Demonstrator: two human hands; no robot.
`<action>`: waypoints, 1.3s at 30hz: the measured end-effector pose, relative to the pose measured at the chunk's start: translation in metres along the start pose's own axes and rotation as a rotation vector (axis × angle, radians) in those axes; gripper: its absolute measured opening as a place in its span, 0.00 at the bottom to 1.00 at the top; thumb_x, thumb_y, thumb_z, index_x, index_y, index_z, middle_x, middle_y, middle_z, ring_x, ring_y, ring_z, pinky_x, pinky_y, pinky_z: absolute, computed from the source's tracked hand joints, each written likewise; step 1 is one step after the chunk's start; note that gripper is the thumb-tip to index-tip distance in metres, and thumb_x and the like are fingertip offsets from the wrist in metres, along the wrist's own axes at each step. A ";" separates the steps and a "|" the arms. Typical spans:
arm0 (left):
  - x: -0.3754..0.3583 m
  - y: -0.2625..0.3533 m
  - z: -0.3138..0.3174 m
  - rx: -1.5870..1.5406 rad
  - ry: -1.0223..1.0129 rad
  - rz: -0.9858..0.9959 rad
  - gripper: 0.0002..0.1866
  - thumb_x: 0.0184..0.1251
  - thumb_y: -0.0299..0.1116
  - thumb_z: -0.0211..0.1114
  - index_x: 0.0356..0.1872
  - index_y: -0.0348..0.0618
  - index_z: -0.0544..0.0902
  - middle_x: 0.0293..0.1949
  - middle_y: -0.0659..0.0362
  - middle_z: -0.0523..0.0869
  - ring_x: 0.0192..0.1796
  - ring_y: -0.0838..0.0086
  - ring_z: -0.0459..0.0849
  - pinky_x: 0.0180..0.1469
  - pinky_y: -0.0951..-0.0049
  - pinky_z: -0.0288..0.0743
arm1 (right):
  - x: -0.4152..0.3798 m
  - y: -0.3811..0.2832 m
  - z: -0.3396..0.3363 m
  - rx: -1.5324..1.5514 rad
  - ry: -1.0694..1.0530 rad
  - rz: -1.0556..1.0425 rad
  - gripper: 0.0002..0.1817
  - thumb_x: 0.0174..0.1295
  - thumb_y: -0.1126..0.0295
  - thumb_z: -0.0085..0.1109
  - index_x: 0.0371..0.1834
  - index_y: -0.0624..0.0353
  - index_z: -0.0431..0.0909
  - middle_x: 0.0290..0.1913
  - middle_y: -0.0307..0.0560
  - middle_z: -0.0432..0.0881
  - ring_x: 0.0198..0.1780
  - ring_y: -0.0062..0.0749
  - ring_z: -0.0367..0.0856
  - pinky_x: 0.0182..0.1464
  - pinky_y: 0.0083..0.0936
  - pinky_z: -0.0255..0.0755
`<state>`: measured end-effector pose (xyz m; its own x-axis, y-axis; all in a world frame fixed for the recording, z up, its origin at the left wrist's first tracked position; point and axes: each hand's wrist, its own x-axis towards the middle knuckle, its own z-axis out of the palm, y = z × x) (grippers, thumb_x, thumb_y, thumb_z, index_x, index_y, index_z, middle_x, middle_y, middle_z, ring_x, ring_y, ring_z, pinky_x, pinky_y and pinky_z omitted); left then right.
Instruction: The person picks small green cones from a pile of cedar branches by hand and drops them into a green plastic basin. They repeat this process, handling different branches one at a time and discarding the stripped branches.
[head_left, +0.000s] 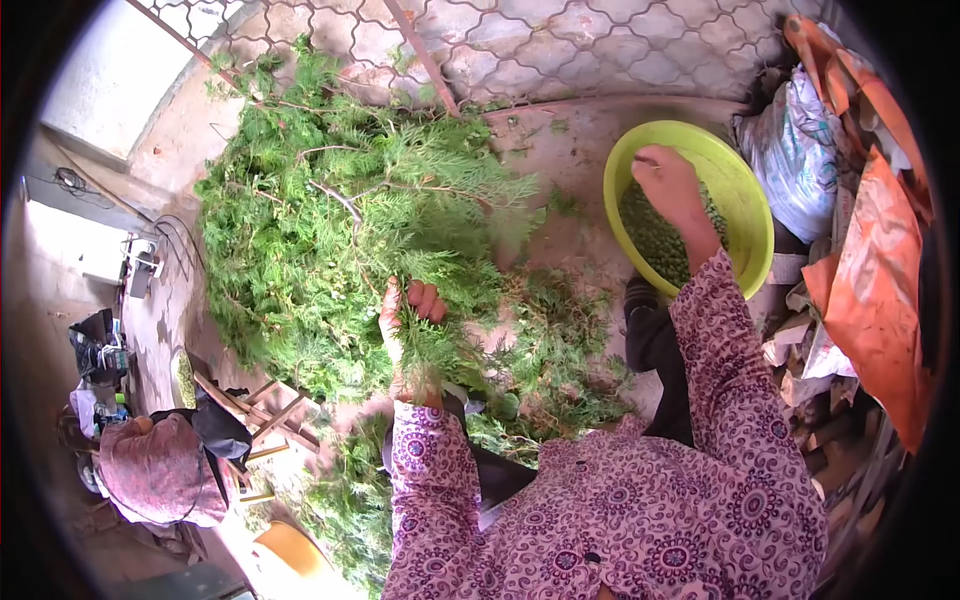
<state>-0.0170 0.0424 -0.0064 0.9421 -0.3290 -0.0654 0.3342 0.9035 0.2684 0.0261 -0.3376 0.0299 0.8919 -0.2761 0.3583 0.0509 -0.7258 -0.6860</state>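
Your left fingers (427, 302) grasp a green sprig (424, 348); your right fingers (652, 157) are pinched together over the yellow-green basin (762, 235). The sack's (797, 160) print is unreadable.

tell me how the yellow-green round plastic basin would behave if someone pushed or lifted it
The basin would probably slide rather than tip, being wide. The small green pieces lying loose inside would likely shift if it tilted. Much inner wall shows above them, so it may feel only moderately heavy.

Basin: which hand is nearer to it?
Right. The right hand is over the basin; the left hand is well to its left, holding a sprig by the pile.
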 end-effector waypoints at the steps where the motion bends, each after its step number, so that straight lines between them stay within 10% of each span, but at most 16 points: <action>1: -0.005 -0.001 0.010 0.149 0.063 0.053 0.16 0.65 0.45 0.49 0.26 0.43 0.68 0.22 0.63 0.67 0.22 0.77 0.60 0.24 0.76 0.54 | -0.002 0.001 0.002 0.002 0.012 0.000 0.13 0.50 0.66 0.56 0.36 0.63 0.76 0.35 0.53 0.78 0.36 0.43 0.77 0.39 0.31 0.70; 4: -0.023 0.000 0.034 0.450 0.588 0.273 0.17 0.60 0.44 0.56 0.41 0.40 0.75 0.37 0.55 0.80 0.37 0.72 0.78 0.39 0.78 0.72 | -0.010 0.002 0.001 -0.040 -0.041 0.008 0.13 0.49 0.66 0.56 0.34 0.63 0.76 0.34 0.54 0.78 0.36 0.45 0.76 0.39 0.33 0.70; 10: -0.118 0.056 0.051 0.713 0.889 0.756 0.16 0.62 0.45 0.52 0.39 0.43 0.74 0.33 0.60 0.78 0.29 0.72 0.76 0.34 0.72 0.72 | -0.033 0.001 -0.005 -0.059 -0.056 -0.058 0.11 0.47 0.67 0.56 0.30 0.63 0.76 0.32 0.56 0.77 0.38 0.49 0.75 0.41 0.37 0.68; 12: -0.203 0.092 0.018 1.362 0.841 0.744 0.24 0.64 0.39 0.44 0.61 0.46 0.61 0.62 0.54 0.61 0.64 0.62 0.59 0.64 0.57 0.51 | -0.037 0.003 -0.003 -0.055 -0.073 -0.036 0.12 0.47 0.66 0.56 0.30 0.63 0.76 0.32 0.56 0.77 0.38 0.49 0.75 0.41 0.37 0.68; 13: -0.231 0.091 0.039 1.419 1.019 0.707 0.26 0.63 0.41 0.44 0.62 0.45 0.60 0.64 0.53 0.57 0.65 0.61 0.55 0.65 0.55 0.49 | -0.040 0.005 -0.001 -0.058 -0.094 -0.021 0.12 0.46 0.66 0.56 0.30 0.63 0.76 0.32 0.56 0.77 0.38 0.49 0.75 0.42 0.37 0.67; 19: -0.433 0.141 0.012 1.249 1.590 1.041 0.30 0.62 0.45 0.47 0.62 0.39 0.58 0.61 0.49 0.60 0.60 0.59 0.62 0.60 0.53 0.58 | -0.058 0.026 0.019 -0.109 -0.113 -0.005 0.12 0.47 0.66 0.55 0.31 0.63 0.77 0.33 0.57 0.77 0.40 0.49 0.75 0.44 0.38 0.67; 25: -0.474 0.083 -0.038 1.642 2.041 0.761 0.29 0.63 0.43 0.48 0.62 0.38 0.57 0.58 0.49 0.63 0.56 0.61 0.65 0.56 0.56 0.64 | -0.098 0.031 0.051 -0.139 -0.332 0.063 0.11 0.46 0.67 0.54 0.29 0.62 0.78 0.30 0.58 0.78 0.34 0.50 0.76 0.41 0.38 0.70; 27: -0.440 0.079 -0.032 1.663 1.789 0.684 0.29 0.63 0.42 0.49 0.62 0.38 0.56 0.57 0.49 0.64 0.55 0.62 0.66 0.55 0.57 0.66 | -0.122 0.037 0.072 -0.099 -0.415 0.096 0.10 0.46 0.67 0.54 0.25 0.63 0.78 0.27 0.59 0.77 0.31 0.50 0.76 0.38 0.39 0.70; 28: -0.409 0.094 -0.020 1.337 1.448 0.546 0.28 0.62 0.40 0.52 0.60 0.37 0.57 0.53 0.51 0.66 0.49 0.66 0.68 0.49 0.61 0.69 | -0.136 0.037 0.081 -0.083 -0.431 0.107 0.10 0.45 0.67 0.54 0.21 0.63 0.78 0.25 0.60 0.76 0.29 0.51 0.76 0.37 0.40 0.69; 29: -0.393 0.146 -0.068 0.342 1.242 0.923 0.26 0.61 0.40 0.53 0.56 0.36 0.61 0.50 0.52 0.68 0.42 0.68 0.70 0.47 0.63 0.69 | -0.149 0.048 0.097 -0.079 -0.501 0.115 0.10 0.44 0.67 0.54 0.17 0.64 0.76 0.22 0.61 0.75 0.26 0.50 0.75 0.35 0.41 0.68; 35: -0.148 0.057 0.061 1.407 0.662 0.566 0.17 0.60 0.42 0.56 0.44 0.40 0.76 0.40 0.55 0.79 0.41 0.71 0.76 0.44 0.68 0.71 | -0.218 0.114 0.179 -0.130 -0.794 0.086 0.16 0.43 0.66 0.52 0.07 0.67 0.68 0.11 0.57 0.66 0.17 0.47 0.67 0.27 0.43 0.64; 39: -0.078 0.007 0.063 2.268 -0.153 0.443 0.17 0.51 0.26 0.64 0.45 0.39 0.76 0.42 0.52 0.80 0.42 0.64 0.79 0.43 0.70 0.74 | -0.215 0.091 0.168 -0.072 -0.887 0.235 0.17 0.45 0.63 0.52 0.10 0.66 0.68 0.15 0.57 0.68 0.19 0.47 0.66 0.30 0.44 0.62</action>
<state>-0.0898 0.0573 0.0610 0.8776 -0.3770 0.2962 -0.4790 -0.7159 0.5080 -0.0856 -0.2384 -0.2160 0.8952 0.1412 -0.4228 -0.1771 -0.7578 -0.6280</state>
